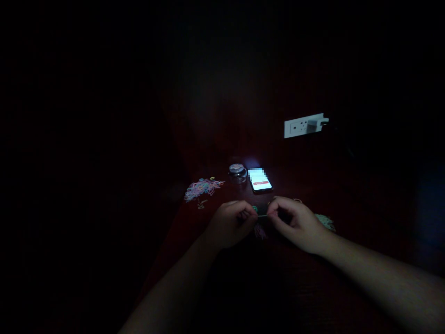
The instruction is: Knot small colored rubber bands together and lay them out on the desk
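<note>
A thin pale band (262, 216) was in the air above the table (181, 227), drawn straight between the two hands; in this poor light it was probably a small elastic one, but I could not be sure. The left hand (231, 222) pinched one end, thumb and forefinger closed together, and the right hand (297, 225) pinched the other end in the same way. If the pull became too strong, the band could snap, or slip from a fingertip and fly away into the darkness.

Just below the grip lay a small purple heap (260, 231), and just behind it a green heap (255, 209); a lowered wrist or finger could mix these. A pale green heap (325, 222) was beside the right hand. Farther off were the mixed colourful heap (203, 189), a lidded jar (238, 174) and a lit phone (260, 180), with a wall socket (303, 125) beyond.
</note>
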`<action>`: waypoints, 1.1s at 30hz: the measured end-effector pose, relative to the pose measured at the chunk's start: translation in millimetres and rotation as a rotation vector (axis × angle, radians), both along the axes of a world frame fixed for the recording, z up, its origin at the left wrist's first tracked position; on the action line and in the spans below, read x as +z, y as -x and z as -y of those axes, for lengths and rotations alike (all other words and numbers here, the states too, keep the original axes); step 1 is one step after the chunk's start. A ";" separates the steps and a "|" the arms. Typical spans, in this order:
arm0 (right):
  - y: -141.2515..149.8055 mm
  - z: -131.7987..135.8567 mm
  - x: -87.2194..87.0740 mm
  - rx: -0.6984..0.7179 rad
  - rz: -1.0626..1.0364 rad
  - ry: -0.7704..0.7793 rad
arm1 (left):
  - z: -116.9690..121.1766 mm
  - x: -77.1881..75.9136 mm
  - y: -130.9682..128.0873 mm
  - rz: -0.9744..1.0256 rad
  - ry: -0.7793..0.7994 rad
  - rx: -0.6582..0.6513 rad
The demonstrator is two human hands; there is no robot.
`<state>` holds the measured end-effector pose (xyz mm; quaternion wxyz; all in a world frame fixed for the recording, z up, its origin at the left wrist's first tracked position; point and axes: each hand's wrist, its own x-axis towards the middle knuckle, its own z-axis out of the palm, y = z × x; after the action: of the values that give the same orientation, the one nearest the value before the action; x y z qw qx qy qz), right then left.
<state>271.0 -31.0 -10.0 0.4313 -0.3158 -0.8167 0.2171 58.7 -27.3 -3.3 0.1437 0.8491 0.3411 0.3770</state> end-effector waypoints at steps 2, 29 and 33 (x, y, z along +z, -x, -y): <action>-0.1 0.0 0.3 0.006 0.000 0.003 | 0.1 0.1 -0.3 0.001 -0.005 -0.001; -68.6 -24.8 37.6 -0.177 0.211 -0.012 | -4.4 0.4 7.0 -0.099 -0.056 0.083; -116.5 -36.7 32.0 -0.223 0.330 0.132 | -9.6 -1.0 13.9 -0.165 -0.036 0.145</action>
<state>387.5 5.7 22.1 0.2914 -0.4632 -0.8203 0.1662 44.8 -17.7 -4.3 0.0723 0.8526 0.4057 0.3214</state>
